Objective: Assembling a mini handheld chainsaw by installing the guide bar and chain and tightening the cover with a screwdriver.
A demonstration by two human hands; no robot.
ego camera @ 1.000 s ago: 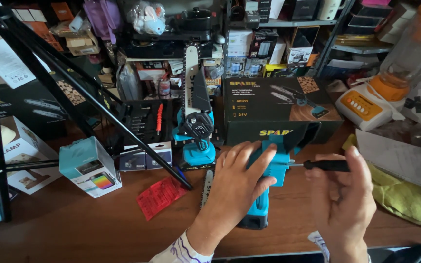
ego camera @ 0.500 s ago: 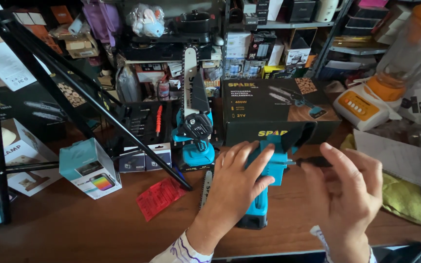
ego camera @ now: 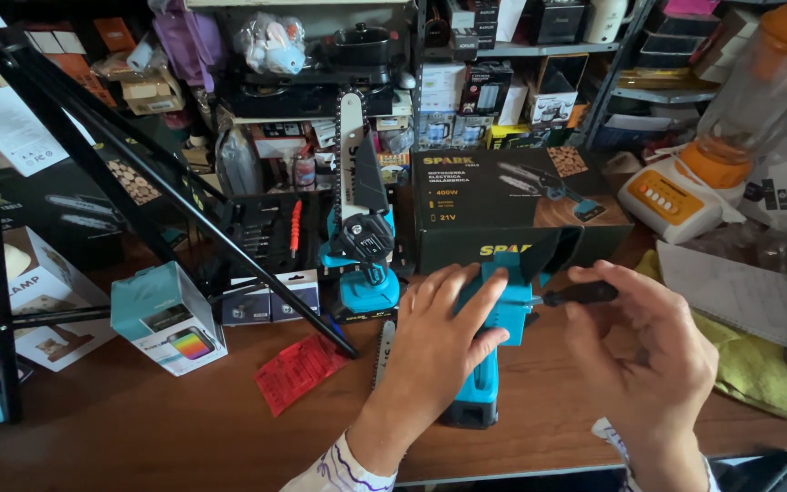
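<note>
A blue mini chainsaw body (ego camera: pixel 489 364) is lain flat on the wooden worktop (ego camera: pixel 138 437), just in front of the dark carton (ego camera: pixel 503 200), and is pressed down by the left hand (ego camera: pixel 434 342), fingers spread. A black-handled screwdriver (ego camera: pixel 576 294) is pinched in the right hand (ego camera: pixel 649 351), its tip set at the saw's side. A second chainsaw (ego camera: pixel 362 237) is stood upright left of the carton.

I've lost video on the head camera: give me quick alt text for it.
The left hand presses down on a blue mini chainsaw body lying on a wooden table, while the right hand holds a black-handled screwdriver against its side. Behind it, a second blue chainsaw stands upright beside a dark product box.
</note>
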